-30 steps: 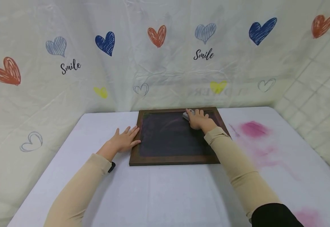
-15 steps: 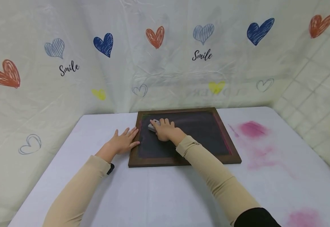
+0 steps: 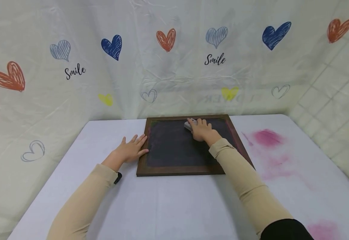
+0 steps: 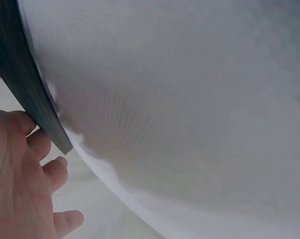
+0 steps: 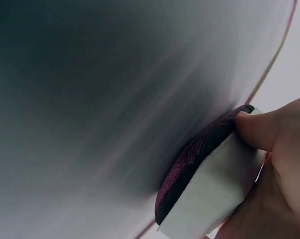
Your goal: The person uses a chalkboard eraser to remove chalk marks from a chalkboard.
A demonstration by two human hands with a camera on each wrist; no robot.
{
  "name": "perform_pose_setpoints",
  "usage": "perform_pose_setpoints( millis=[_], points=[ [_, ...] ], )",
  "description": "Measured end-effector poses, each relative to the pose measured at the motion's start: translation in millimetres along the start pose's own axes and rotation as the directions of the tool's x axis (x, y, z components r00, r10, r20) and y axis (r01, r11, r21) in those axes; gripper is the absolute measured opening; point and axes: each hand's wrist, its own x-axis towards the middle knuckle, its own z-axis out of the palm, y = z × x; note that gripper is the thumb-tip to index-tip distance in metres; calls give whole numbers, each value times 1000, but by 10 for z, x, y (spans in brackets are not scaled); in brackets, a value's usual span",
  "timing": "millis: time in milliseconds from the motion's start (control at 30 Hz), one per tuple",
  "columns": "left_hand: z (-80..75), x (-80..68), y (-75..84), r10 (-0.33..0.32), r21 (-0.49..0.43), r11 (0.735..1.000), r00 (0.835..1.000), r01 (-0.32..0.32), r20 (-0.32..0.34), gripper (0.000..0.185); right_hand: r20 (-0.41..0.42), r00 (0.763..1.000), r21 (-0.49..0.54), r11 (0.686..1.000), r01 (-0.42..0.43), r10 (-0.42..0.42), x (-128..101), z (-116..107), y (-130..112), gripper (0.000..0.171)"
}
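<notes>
Eraser gripped in your right hand, pressed to the far part of the chalkboard.

Nearest you, your left hand [image 3: 130, 150] lies flat on the worktop [image 3: 174, 203], fingers [image 4: 50, 169] straight and slightly spread, their tips touching the left edge of the chalkboard [image 3: 174, 146] frame. Beyond it, your right hand [image 3: 201, 130] holds the eraser [image 5: 209, 189] with fingers curled over its pale back; the thumb presses its side, and the dark red felt face lies against the board surface. The eraser projects past your fingertips, near the far edge of the frame. Pink chalk smears [image 3: 267, 136] mark the worktop right of the board.
</notes>
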Motion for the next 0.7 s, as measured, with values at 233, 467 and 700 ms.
perform_pose_setpoints(
  millis=[233, 467, 700],
  points=[
    [-27, -3, 4, -7, 10, 1000, 1000, 7, 16, 75, 10, 991, 44, 990, -136, 136, -143, -120, 708, 63],
    [-58, 9, 13, -7, 2, 1000, 1000, 7, 18, 75, 4, 985, 67, 983, -170, 170, -134, -111, 695, 63],
    [-51, 12, 4, -8, 1, 1000, 1000, 8, 23, 75, 19, 991, 56, 989, -137, 136, 30, -22, 244, 64]
  ],
)
